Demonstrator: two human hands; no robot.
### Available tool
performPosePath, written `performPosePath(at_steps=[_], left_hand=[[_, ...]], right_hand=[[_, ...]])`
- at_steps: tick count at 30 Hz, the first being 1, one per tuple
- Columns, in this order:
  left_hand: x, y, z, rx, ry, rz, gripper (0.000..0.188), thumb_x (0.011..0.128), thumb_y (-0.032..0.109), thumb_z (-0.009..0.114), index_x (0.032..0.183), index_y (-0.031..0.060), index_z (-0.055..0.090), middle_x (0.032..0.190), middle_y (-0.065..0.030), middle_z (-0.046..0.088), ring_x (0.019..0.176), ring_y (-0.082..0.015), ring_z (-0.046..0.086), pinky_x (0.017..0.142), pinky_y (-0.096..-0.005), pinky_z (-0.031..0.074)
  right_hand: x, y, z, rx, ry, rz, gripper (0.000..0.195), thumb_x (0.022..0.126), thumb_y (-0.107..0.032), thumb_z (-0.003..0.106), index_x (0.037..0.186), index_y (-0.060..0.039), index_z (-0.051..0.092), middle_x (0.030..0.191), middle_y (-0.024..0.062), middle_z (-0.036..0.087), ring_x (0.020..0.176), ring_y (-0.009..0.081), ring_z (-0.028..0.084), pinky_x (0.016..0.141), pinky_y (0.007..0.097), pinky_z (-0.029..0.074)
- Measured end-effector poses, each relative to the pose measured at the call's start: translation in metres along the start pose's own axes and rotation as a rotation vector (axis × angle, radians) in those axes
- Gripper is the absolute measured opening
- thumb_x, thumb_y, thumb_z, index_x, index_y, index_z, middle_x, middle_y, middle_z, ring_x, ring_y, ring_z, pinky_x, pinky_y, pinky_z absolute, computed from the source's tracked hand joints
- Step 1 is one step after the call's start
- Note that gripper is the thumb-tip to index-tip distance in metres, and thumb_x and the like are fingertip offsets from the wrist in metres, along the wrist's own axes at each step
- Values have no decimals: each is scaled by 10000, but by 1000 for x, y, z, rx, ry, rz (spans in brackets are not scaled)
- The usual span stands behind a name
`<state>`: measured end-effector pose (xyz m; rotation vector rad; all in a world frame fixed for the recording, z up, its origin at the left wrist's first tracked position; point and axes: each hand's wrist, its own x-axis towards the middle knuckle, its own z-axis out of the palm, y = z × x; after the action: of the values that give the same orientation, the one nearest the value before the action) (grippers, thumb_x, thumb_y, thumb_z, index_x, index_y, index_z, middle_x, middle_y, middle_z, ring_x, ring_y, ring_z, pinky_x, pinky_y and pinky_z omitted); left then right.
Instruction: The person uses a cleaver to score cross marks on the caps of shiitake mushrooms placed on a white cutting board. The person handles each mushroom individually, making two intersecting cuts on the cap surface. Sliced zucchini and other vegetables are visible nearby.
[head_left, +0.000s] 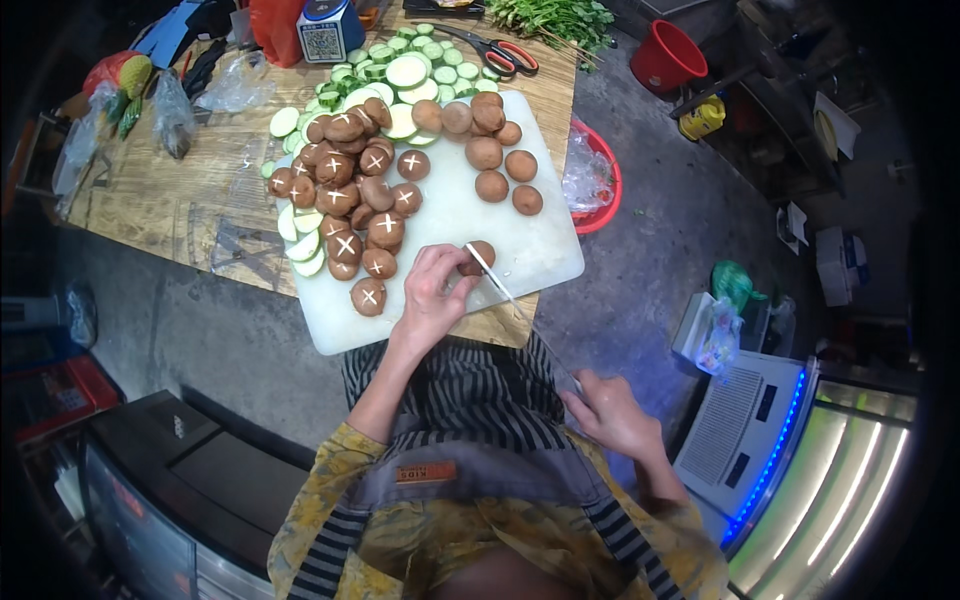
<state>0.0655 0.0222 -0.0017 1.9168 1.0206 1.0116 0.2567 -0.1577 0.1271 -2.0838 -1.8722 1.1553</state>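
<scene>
My left hand (433, 294) steadies a brown mushroom cap (480, 256) near the front of a white cutting board (442, 217). In my right hand (611, 409) is the handle of a long thin knife (510, 296), its blade tip lying over that cap. To the left is a heap of mushroom caps (341, 196), many with pale crosses cut into their tops. Several caps without visible crosses (491, 154) sit at the board's upper right. Sliced zucchini (406, 71) and smaller cucumber-like rounds (445, 74) are piled beyond the board.
Orange-and-black scissors (510, 58) and leafy greens (555, 19) lie at the table's far side. Crumpled plastic bags (172, 112) rest on the wooden table (180, 199). A red basket (613, 180) stands beside the table's right edge, and a red bucket (667, 58) is on the floor beyond.
</scene>
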Motion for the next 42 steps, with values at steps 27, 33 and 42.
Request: performPosePath(at_steps=[27, 33, 42], left_hand=[[4, 0, -6, -41, -56, -33, 272, 748, -43, 713, 1016, -12, 679, 1077, -128, 665, 935, -229, 660, 805, -304, 542], [5, 2, -7, -39, -61, -41, 267, 747, -34, 719, 1010, -9, 680, 1066, -126, 666, 933, -235, 660, 811, -308, 539], [12, 11, -12, 33, -114, -27, 403, 682, -44, 730, 1062, 14, 610, 1147, -148, 595, 1104, -300, 577, 924, -351, 490]], right_hand=[[36, 38, 14, 941, -89, 147, 186, 929, -130, 604, 803, -7, 543, 594, 15, 558, 485, 84, 548, 455, 231, 450], [34, 40, 16, 1093, -120, 229, 202, 923, -98, 609, 752, -15, 539, 583, 20, 551, 471, 91, 540, 433, 247, 449], [4, 53, 14, 1170, -111, 241, 163, 889, -47, 630, 753, -5, 550, 583, 38, 555, 464, 110, 542, 429, 262, 454]])
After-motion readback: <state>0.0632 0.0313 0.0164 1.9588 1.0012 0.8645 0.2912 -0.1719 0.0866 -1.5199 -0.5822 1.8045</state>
